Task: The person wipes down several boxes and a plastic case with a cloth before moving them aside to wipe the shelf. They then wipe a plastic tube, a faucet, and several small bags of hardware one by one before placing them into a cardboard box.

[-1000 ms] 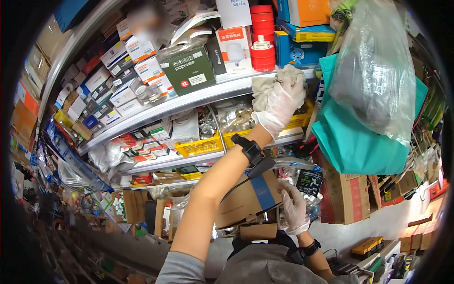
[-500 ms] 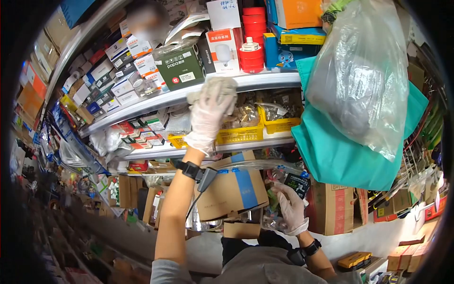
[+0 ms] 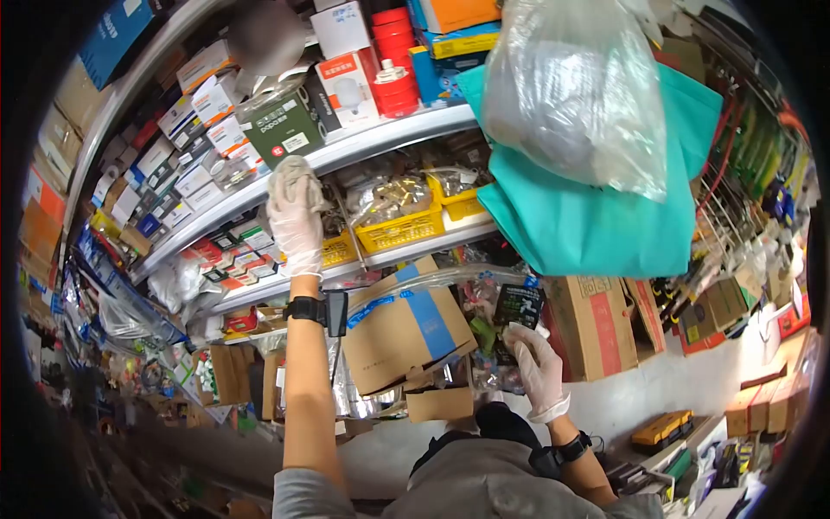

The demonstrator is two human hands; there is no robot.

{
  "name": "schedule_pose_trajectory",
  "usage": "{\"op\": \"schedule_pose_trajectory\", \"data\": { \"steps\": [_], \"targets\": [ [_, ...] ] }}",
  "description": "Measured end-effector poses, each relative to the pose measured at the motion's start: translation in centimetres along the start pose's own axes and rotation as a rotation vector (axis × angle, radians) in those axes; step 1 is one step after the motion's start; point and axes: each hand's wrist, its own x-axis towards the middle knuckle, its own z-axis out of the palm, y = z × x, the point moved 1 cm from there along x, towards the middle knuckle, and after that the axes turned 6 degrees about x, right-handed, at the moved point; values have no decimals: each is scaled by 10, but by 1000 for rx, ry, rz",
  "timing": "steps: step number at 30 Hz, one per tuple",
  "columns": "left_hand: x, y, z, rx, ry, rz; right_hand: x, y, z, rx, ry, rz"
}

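My left hand (image 3: 296, 229), in a thin white glove, is closed on a grey cloth (image 3: 296, 186) pressed against the metal edge of the shelf (image 3: 380, 134). Just above the cloth stands a dark green box (image 3: 281, 130). My right hand (image 3: 538, 372), gloved too, hangs lower right with its fingers bent and apart, beside a black packet (image 3: 519, 307). Nothing shows in its grip.
Yellow baskets (image 3: 400, 230) of bagged parts sit on the lower shelf. A cardboard box with blue tape (image 3: 389, 342) lies beneath. A teal bag (image 3: 588, 225) and a clear plastic bag (image 3: 575, 95) hang at right, above another carton (image 3: 592, 324).
My left hand has slid leftward along the shelf edge with the cloth. The camera view has shifted, so shelves and bags appear further left. My right hand stays low near the black packet.
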Motion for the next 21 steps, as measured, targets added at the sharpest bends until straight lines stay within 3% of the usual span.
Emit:
{"op": "schedule_pose_trajectory", "data": {
  "steps": [4,6,7,10,12,15,16,17,18,19,20,21],
  "targets": [
    [-12,-3,-11,-124,-35,-113,-24,-4,-6,-118,10,0],
    [-27,5,-25,-344,-140,-222,-37,-15,2,11,25,30],
    [-37,23,-40,-633,-237,-280,-43,-9,-1,120,-46,124],
    [-83,100,-102,-1335,-553,-375,-53,-18,9,45,-90,40],
    [-144,134,-131,-1525,-734,-385,-58,-30,17,27,-106,140],
    [-190,176,-189,-1709,-892,-342,-67,-15,26,359,-148,254],
    [-199,188,-201,-1772,-917,-322,-68,-9,25,161,-132,112],
    [-215,198,-200,-1860,-923,-319,-74,-7,25,215,-117,122],
    [-226,201,-207,-1961,-1141,-556,-81,-7,24,269,-102,131],
    [-230,196,-209,-1966,-1143,-558,-84,-8,28,507,-42,140],
    [-231,186,-212,-1843,-1084,-322,-88,-9,33,746,21,150],
    [-231,180,-215,-1835,-1128,-289,-92,-3,29,668,27,137]
  ]
}}
